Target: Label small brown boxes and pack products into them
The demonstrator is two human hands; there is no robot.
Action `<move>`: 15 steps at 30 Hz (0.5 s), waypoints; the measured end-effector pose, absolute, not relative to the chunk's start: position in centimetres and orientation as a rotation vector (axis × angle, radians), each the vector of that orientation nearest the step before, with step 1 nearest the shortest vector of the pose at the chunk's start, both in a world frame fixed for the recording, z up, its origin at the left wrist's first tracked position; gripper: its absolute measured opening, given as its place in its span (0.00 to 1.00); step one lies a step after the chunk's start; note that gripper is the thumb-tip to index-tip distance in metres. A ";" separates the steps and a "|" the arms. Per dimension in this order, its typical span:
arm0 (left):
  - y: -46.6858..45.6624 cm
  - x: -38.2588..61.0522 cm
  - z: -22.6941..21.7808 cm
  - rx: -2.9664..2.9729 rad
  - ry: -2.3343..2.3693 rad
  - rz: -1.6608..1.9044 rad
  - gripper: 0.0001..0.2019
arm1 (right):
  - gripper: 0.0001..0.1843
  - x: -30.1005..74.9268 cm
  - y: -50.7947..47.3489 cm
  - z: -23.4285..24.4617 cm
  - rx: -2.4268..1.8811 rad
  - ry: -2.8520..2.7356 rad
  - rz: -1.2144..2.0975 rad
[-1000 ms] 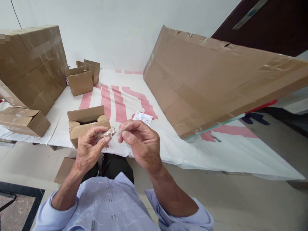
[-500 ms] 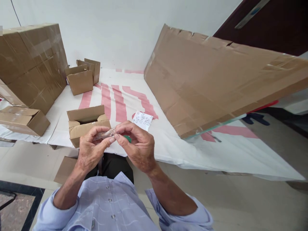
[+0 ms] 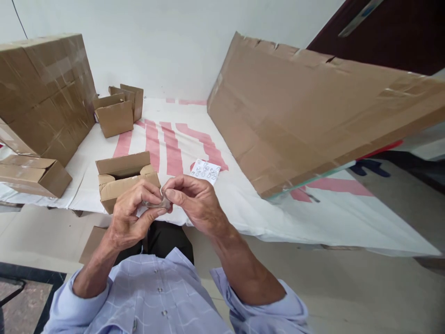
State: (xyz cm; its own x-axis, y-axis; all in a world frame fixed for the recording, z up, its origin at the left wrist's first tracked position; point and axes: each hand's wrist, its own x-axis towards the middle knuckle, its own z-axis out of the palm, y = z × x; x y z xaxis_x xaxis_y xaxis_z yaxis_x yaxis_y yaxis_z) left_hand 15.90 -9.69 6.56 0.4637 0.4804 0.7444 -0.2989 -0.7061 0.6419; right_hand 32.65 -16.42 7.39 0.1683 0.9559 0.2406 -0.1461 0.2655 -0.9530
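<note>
My left hand and my right hand meet just in front of the table's near edge. Both pinch a small clear plastic packet between thumbs and fingertips; what is inside it I cannot make out. Right behind my left hand stands a small open cardboard box. A small white sheet with printed marks lies on the table beyond my right hand.
A white cloth with red stripes covers the table. A big taped carton and a flat small box stand at the left, open small boxes at the back. A large cardboard sheet leans at the right.
My hands have drawn closer together and the fingertips now meet around the packet. The packet, stretched out between them before, is now bunched up and mostly hidden.
</note>
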 end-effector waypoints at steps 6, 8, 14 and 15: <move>-8.7 15.6 7.7 2.237 0.080 1.365 0.07 | 0.20 32.4 -15.6 7.0 -0.859 -0.927 1.235; -8.5 15.2 8.1 2.362 0.077 1.363 0.13 | 0.19 32.3 -15.3 7.1 -0.820 -0.910 1.292; -7.9 14.5 9.5 2.494 0.098 1.240 0.17 | 0.20 32.6 -14.4 7.0 -0.723 -0.876 1.501; -7.8 14.6 9.7 2.503 0.076 1.235 0.17 | 0.21 32.7 -14.3 7.0 -0.718 -0.874 1.529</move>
